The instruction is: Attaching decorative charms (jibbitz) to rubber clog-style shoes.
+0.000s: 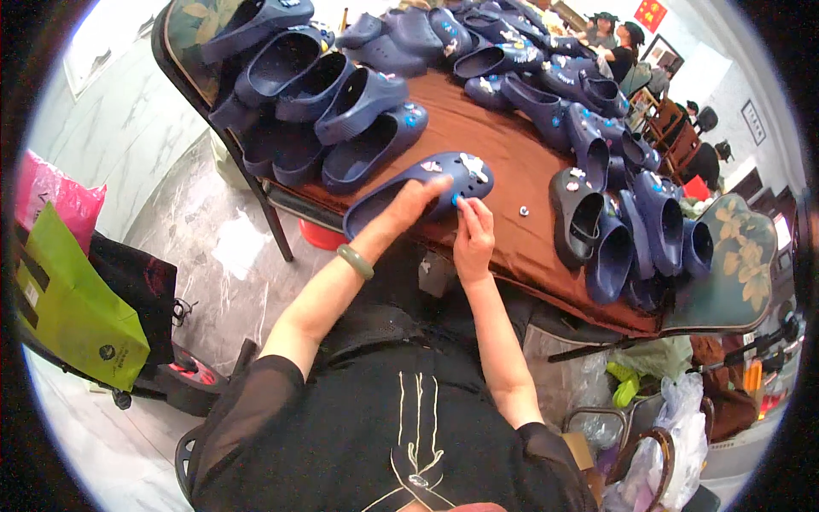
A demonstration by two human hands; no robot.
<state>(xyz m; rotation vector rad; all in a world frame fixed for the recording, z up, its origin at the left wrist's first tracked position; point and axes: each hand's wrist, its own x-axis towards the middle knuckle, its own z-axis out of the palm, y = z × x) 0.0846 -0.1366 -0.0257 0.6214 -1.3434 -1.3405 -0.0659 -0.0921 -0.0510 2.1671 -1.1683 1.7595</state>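
A dark blue clog (375, 193) with small charms on its toe lies at the near edge of the brown-covered table. My left hand (416, 201), below a green bangle, grips the clog, its fingers partly hidden inside the opening. At the clog's side, my right hand (473, 241) pinches a small blue charm (456, 200) against the toe. White charms (472, 165) sit on top of the toe. To the right of my right hand, a small loose charm (524, 211) rests on the cloth.
Stacked blue clogs (311, 85) stand at the table's left, with more along the back and right. A black clog (577, 213) is among those at right. Chairs (721, 264) flank the table. Bags (81, 299) stand at left; other people (627, 51) are far back.
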